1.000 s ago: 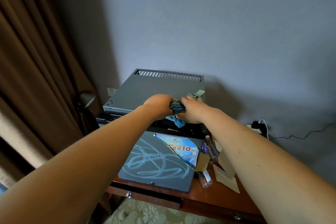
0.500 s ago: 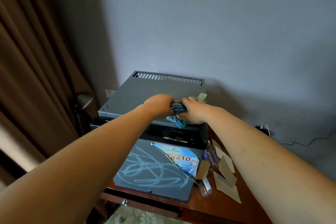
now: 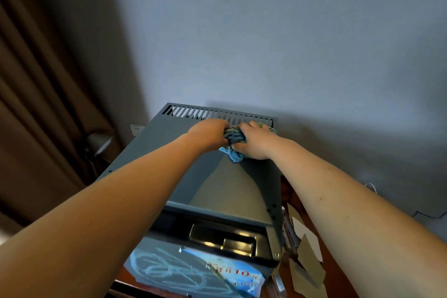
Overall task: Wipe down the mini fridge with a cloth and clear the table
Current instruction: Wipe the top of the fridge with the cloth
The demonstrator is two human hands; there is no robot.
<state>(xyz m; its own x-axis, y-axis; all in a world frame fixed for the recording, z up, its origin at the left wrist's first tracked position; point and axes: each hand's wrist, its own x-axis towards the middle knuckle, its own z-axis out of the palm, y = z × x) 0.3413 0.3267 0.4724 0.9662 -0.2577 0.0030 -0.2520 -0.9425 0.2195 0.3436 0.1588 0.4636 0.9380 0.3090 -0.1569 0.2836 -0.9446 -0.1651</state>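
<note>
The grey mini fridge (image 3: 169, 152) stands on a brown wooden table (image 3: 338, 283), its top panel facing me and a row of vent slots at its back edge. A bunched blue cloth (image 3: 233, 140) lies on the rear part of the top, just in front of the slots. My left hand (image 3: 209, 134) grips the cloth from the left and my right hand (image 3: 254, 141) presses on it from the right. Both arms reach straight across the fridge. Its open door (image 3: 169, 271) hangs below, smeared with white streaks and bearing a blue printed sticker (image 3: 239, 273).
Several brown paper scraps (image 3: 308, 261) and a clear plastic bottle (image 3: 287, 232) lie on the table right of the fridge. A brown curtain (image 3: 36, 104) hangs at the left. A small lamp (image 3: 99, 143) and a wall socket (image 3: 136, 128) sit behind the fridge's left side.
Both hands have pushed the cloth from the front edge of the fridge top to its rear, near the vent slots. My head has moved closer and lower over the fridge.
</note>
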